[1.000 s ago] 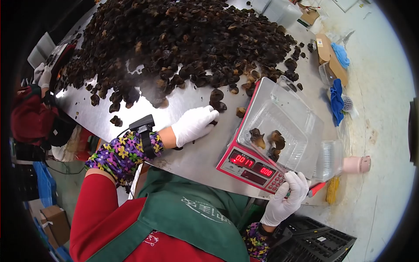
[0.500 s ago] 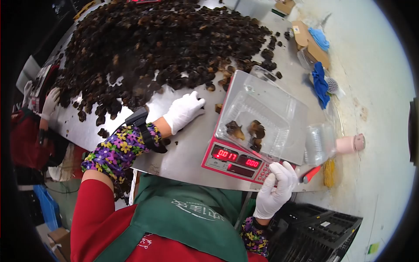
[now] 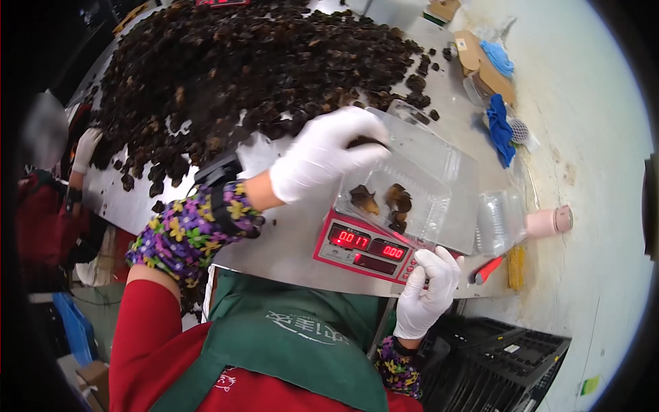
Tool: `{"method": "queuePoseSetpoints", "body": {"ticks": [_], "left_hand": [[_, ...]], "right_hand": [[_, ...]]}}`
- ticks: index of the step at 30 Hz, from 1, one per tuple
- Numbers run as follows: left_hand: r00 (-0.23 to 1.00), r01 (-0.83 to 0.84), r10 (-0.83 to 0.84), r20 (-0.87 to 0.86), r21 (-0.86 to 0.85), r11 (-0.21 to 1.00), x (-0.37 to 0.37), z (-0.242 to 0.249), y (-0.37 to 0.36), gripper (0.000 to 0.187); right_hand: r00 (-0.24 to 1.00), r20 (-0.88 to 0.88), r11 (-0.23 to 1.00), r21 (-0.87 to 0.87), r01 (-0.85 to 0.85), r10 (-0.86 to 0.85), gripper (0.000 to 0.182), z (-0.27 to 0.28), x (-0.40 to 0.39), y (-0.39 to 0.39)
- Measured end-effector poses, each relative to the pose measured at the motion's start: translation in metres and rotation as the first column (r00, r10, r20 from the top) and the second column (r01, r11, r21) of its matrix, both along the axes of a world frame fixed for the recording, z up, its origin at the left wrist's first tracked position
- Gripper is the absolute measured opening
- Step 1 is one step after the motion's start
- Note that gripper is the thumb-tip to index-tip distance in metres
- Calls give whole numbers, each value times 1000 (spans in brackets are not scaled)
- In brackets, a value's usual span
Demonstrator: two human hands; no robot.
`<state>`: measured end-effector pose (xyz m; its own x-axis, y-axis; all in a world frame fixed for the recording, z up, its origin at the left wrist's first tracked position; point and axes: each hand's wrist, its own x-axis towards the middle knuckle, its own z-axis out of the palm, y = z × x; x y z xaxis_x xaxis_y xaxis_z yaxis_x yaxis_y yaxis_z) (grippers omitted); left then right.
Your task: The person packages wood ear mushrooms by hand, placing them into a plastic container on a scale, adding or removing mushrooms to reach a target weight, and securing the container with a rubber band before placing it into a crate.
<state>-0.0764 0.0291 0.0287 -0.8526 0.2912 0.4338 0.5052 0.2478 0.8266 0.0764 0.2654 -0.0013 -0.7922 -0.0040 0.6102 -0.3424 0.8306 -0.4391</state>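
My left hand [image 3: 333, 152], in a white glove, is over the far left part of the scale, its fingers and thumb closed around a dark brown mushroom-like piece [image 3: 360, 141]. Beneath it, a clear plastic box [image 3: 429, 199] rests on the pink-red electronic scale [image 3: 329, 248]. A few brown pieces [image 3: 399, 199] lie inside the box; the red display [image 3: 353, 238] reads 0.017. My right hand [image 3: 427, 288], also gloved, has its fingertips closed at the box's near right corner; its grip there is partly hidden.
A large heap of dark pieces [image 3: 240, 69] covers the far side of the metal table [image 3: 288, 254]. To the right are clear plastic boxes [image 3: 495, 223], a pink bottle [image 3: 546, 222], a red-handled tool [image 3: 487, 270] and a blue cloth [image 3: 500, 130]. A co-worker's gloved hand [image 3: 86, 147] is at left.
My left hand has moved up and right from the table beside the scale to above the plastic box, with a dark piece showing in it. My right hand stays at the near corner.
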Motion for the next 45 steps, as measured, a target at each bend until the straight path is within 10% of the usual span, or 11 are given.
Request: {"method": "queuePoseSetpoints", "body": {"ticks": [3,7,10,13,23,29,34,38,42,45], "left_hand": [[979,198,-204,-16,-172,965,2,6,19,39],[974,-62,22,-226,-171,983,-3,-3,-6,30],[985,-165,171,12,-214,963,-13,-40,-54,26],[982,-131,38,-186,-517,846,-17,-98,-100,31],[940,340,-273,205,-485,805,94,-105,-122,54],[968,-226,248,46,-281,933,118,-114,-154,37],[617,-785,667,-417,-389,483,70,-127,-196,52],[705,-651,674,-219,-578,493,35,-125,-193,50],[911,-412,317,-263,-573,709,41,-128,-156,29],[870,-479,237,-433,-623,619,72,-123,-133,20]], "right_hand": [[1000,-17,1000,9,4,-4,21,3,3,-1],[1000,-12,1000,0,12,-12,19,7,10,6],[999,9,998,-52,43,-43,18,1,16,11],[1000,-27,1000,15,1,-1,18,-1,13,12],[986,6,985,-31,-167,167,21,0,9,-21],[801,141,813,-138,-566,582,29,-24,13,-73],[652,234,689,-335,-642,721,28,-51,5,-108],[643,233,681,-335,-651,730,29,-77,1,-140],[666,283,721,-200,-663,690,32,-110,4,-148],[679,285,731,-150,-665,676,32,-110,4,-146]]}}
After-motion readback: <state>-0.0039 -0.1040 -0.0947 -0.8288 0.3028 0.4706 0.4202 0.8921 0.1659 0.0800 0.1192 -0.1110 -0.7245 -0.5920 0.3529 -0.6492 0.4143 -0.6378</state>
